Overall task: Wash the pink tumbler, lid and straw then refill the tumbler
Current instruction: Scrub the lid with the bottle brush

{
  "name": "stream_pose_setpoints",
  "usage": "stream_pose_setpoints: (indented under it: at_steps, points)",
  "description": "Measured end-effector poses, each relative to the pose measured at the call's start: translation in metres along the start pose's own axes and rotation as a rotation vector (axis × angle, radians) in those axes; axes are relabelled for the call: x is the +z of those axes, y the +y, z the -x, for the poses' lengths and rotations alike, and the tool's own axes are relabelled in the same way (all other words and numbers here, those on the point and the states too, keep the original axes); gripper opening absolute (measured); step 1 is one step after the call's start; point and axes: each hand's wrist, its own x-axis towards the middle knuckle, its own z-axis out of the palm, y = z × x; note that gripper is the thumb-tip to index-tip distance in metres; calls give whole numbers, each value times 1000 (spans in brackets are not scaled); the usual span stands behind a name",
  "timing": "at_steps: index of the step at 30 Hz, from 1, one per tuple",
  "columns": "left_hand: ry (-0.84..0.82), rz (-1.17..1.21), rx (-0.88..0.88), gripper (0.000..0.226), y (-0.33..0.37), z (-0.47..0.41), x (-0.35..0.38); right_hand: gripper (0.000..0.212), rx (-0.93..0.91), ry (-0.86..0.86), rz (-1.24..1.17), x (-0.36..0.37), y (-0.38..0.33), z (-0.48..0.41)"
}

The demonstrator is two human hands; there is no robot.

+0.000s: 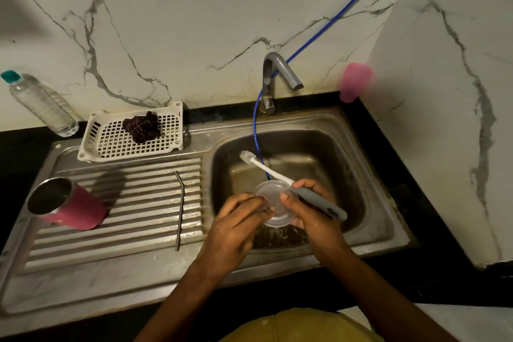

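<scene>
Both hands hold the clear lid (274, 203) over the near part of the sink (361, 175), likely so drips fall into it. The left hand (236, 228) pinches its left edge with curled fingers. The right hand (313, 211) presses a thumb on its right side and wraps its fingers round the brush (266, 168), bristles pointing far away. The pink tumbler (75, 208) and metal straw (181, 208) sit left on the draining board (125, 230), out of the way.
</scene>
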Motion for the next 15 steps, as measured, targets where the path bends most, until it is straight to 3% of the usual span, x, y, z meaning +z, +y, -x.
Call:
stream_pose_setpoints:
  at_steps: [4, 7, 9, 12, 15]
  points:
    - [-60, 46, -92, 52, 2, 3, 1, 28, -14, 16, -102, 5, 5, -4]
    - [-114, 198, -427, 99, 8, 5, 1, 30, -23, -9, -162, 4, 8, -6]
    - [-106, 344, -606, 117, 9, 6, 3, 46, -19, -18, -180, 2, 10, -7]
    - [-65, 509, -740, 120, 10, 4, 6, 56, -18, -19, -150, 3, 19, -4]
    - [-57, 442, -728, 113, 11, -2, 10, 53, -6, -43, -164, 7, 23, 0]
